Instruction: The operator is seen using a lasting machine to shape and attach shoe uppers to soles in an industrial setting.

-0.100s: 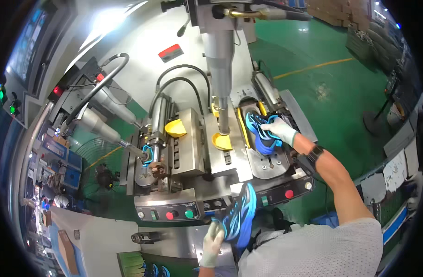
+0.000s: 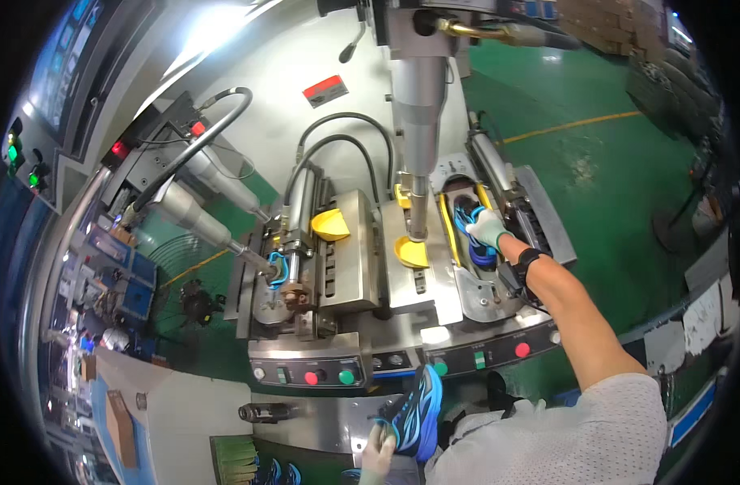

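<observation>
In the right-hand station of the machine, between yellow pads, lies a blue and black sports shoe. My gloved right hand is closed over its upper, and my arm hides part of it. Low in the view, my gloved left hand grips a second blue and black sports shoe near one end. That shoe is tilted in front of the control panel.
A metal press cylinder hangs over the middle, above a yellow pad. Another blue shoe is under the left press rod. Below are a metal shelf, a dark cylindrical part and a green rack.
My right hand has moved the shoe deeper into the right-hand station, between the pads. My left hand and its shoe are slightly lower. The whole view has shifted a little.
</observation>
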Motion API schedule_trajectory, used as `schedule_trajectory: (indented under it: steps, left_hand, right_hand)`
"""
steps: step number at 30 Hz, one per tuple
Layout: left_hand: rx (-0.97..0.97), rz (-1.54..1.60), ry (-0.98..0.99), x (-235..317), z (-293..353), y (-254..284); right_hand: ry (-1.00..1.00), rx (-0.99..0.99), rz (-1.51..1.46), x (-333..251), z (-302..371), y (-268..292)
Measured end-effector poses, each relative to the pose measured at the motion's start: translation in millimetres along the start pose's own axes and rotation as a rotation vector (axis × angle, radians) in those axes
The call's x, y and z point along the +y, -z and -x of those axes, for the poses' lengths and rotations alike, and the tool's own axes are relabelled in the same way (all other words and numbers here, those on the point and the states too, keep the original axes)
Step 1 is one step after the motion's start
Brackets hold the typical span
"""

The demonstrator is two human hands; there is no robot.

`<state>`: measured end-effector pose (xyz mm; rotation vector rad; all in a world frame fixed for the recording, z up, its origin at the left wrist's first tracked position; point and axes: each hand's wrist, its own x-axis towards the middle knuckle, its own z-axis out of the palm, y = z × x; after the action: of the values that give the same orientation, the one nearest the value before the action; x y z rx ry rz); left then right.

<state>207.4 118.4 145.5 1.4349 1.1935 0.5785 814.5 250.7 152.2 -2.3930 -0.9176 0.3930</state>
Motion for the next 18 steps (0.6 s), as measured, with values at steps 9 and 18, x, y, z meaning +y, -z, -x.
schedule_trajectory:
  steps: [9, 18]
  left_hand:
    - [0.655, -0.485, 0.132, -161.9, 93.4, 1.6]
    - [0.660, -0.408, 0.536, -147.3, 110.0, -15.2]
  right_hand:
    - [0.001, 0.119, -0.083, 15.9, -13.0, -56.7]
    - [0.602, 0.189, -0.424, -73.1, 212.6, -46.7]
